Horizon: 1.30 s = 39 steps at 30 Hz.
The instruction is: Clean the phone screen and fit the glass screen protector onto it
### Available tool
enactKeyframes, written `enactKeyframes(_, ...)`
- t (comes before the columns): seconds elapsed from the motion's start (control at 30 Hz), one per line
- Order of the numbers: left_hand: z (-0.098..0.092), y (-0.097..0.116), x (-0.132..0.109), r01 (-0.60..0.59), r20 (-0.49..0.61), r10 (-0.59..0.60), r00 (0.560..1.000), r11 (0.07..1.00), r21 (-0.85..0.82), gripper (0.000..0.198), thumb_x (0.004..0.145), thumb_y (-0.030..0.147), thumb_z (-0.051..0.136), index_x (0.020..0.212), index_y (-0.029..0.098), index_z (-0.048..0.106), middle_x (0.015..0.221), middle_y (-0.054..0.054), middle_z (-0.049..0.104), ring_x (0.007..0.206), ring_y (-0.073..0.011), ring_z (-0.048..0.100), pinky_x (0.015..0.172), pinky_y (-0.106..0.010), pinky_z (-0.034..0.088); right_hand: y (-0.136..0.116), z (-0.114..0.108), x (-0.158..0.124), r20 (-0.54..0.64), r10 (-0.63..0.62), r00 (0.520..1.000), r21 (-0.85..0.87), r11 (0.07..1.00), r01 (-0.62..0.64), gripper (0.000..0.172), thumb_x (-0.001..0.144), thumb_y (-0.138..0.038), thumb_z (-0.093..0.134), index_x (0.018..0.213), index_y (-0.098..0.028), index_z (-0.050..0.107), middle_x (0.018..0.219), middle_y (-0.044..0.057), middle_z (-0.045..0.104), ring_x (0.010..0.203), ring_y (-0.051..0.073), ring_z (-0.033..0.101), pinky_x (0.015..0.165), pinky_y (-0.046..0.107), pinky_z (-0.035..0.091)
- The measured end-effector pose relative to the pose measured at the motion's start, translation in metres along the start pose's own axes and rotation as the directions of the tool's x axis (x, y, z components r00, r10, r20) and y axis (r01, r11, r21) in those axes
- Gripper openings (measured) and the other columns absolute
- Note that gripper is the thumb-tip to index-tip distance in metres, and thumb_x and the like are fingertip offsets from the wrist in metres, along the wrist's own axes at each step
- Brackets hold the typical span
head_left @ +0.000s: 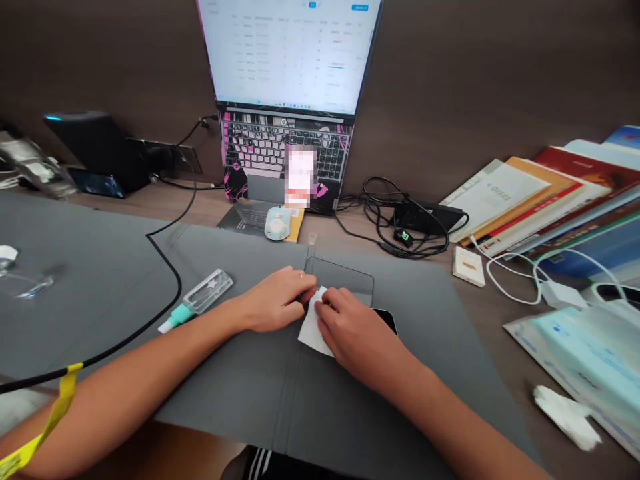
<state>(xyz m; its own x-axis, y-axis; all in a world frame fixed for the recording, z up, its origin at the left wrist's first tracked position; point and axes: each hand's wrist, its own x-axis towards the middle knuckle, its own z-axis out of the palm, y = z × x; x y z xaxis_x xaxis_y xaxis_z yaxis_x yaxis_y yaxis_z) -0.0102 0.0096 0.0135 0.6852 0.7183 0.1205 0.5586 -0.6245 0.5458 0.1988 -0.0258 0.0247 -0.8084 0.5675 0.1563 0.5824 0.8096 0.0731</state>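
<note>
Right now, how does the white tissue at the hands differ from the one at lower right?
Shape: the hand-side tissue is spread fairly flat; the lower-right tissue is crumpled.
Contact: the right hand touches the hand-side tissue; neither hand touches the lower-right tissue.
Place: the hand-side tissue is over the grey mat; the lower-right tissue is by the light-blue pack.
Shared: both are white.

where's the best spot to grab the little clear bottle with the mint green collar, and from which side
Probably mid-way along the clear body of the bottle, from above, fingers across its two long sides. It lies on its side, the body longer and wider than the mint green collar. Favour the far side: the left forearm runs close along the near side.
</note>
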Motion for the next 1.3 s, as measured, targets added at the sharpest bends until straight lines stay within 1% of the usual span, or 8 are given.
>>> enactKeyframes(0.17, 0.002, 0.003, -0.002, -0.039, 0.019, 0.039, 0.999, 0.999, -0.003, 0.017, 0.072, 0.02, 0.05, 0.088, 0.022, 0.044, 0.088, -0.001, 0.056, 0.08, -0.0197, 0.048, 0.075, -0.035, 0.04, 0.013, -0.005, -0.011, 0.071, 0.024, 0.997, 0.211, 0.977, -0.039, 0.014, 0.099, -0.014, 0.053, 0.09, -0.016, 0.063, 0.096, 0.008, 0.062, 0.086, 0.019, 0.057, 0.074, 0.033, 0.05)
enactKeyframes(0.23, 0.003, 0.003, -0.003, -0.056, 0.024, 0.057, 0.998, 0.998, -0.028, 0.018, 0.083, 0.032, 0.056, 0.096, 0.021, 0.05, 0.093, -0.002, 0.058, 0.083, -0.0197, 0.051, 0.078, -0.035, 0.041, 0.023, -0.009, -0.021, 0.118, 0.065, 0.991, 0.302, 0.948, -0.099, 0.016, 0.1, -0.015, 0.051, 0.089, -0.017, 0.062, 0.096, 0.006, 0.062, 0.081, 0.017, 0.057, 0.068, 0.029, 0.049)
enactKeyframes(0.3, 0.003, 0.003, -0.003, -0.077, 0.029, 0.079, 0.996, 0.996, -0.043, 0.036, 0.089, 0.053, 0.06, 0.106, 0.021, 0.055, 0.096, -0.002, 0.061, 0.086, -0.0204, 0.054, 0.081, -0.036, 0.042, 0.032, -0.011, -0.033, 0.139, 0.108, 0.984, 0.351, 0.924, -0.151, 0.018, 0.102, -0.016, 0.049, 0.089, -0.017, 0.062, 0.096, 0.006, 0.062, 0.081, 0.017, 0.057, 0.068, 0.029, 0.051)
enactKeyframes(0.47, 0.006, 0.001, -0.003, -0.1, 0.034, 0.099, 0.995, 0.994, 0.052, 0.076, 0.081, 0.077, 0.061, 0.13, 0.019, 0.06, 0.105, -0.007, 0.062, 0.091, -0.0244, 0.058, 0.082, -0.039, 0.044, 0.026, -0.005, -0.081, -0.031, 0.204, 0.978, 0.298, 0.936, -0.186, 0.025, 0.102, -0.015, 0.044, 0.113, -0.014, 0.067, 0.113, 0.014, 0.067, 0.103, 0.023, 0.064, 0.086, 0.039, 0.058)
enactKeyframes(0.63, 0.01, -0.006, -0.002, -0.124, 0.034, 0.122, 0.992, 0.99, 0.064, 0.073, 0.083, 0.078, 0.058, 0.13, 0.022, 0.065, 0.108, -0.008, 0.063, 0.097, -0.0253, 0.059, 0.087, -0.04, 0.046, -0.007, 0.006, -0.115, -0.115, 0.218, 0.969, 0.175, 0.965, -0.196, 0.041, 0.102, -0.029, 0.051, 0.137, -0.009, 0.058, 0.142, 0.019, 0.061, 0.133, 0.029, 0.056, 0.107, 0.045, 0.054)
enactKeyframes(0.83, 0.011, -0.002, -0.003, -0.095, 0.055, 0.092, 0.994, 0.994, 0.059, 0.081, 0.073, 0.074, 0.073, 0.132, 0.021, 0.059, 0.109, -0.007, 0.058, 0.1, -0.0258, 0.058, 0.089, -0.04, 0.049, -0.03, 0.01, -0.095, -0.013, 0.288, 0.958, 0.156, 0.947, -0.282, 0.08, 0.099, -0.054, 0.05, 0.155, 0.001, 0.035, 0.163, 0.026, 0.029, 0.153, 0.035, 0.025, 0.119, 0.052, 0.038)
enactKeyframes(1.0, 0.012, 0.003, -0.002, -0.08, 0.085, 0.074, 0.994, 0.995, 0.064, 0.073, 0.076, 0.062, 0.076, 0.131, 0.02, 0.055, 0.115, -0.008, 0.056, 0.102, -0.0258, 0.059, 0.089, -0.04, 0.05, -0.031, 0.009, -0.087, 0.193, 0.389, 0.901, 0.168, 0.891, -0.421, 0.089, 0.099, -0.067, 0.037, 0.157, 0.001, 0.029, 0.164, 0.027, 0.02, 0.153, 0.038, 0.018, 0.12, 0.057, 0.033)
enactKeyframes(1.3, 0.01, 0.011, -0.002, -0.081, 0.07, 0.078, 0.995, 0.996, 0.044, 0.062, 0.077, 0.049, 0.075, 0.128, 0.019, 0.056, 0.117, -0.008, 0.057, 0.106, -0.0263, 0.06, 0.094, -0.041, 0.051, -0.018, 0.012, -0.084, 0.213, 0.45, 0.867, 0.181, 0.854, -0.487, 0.113, 0.087, -0.08, 0.045, 0.159, 0.003, 0.018, 0.166, 0.027, 0.007, 0.155, 0.037, 0.003, 0.124, 0.056, 0.02)
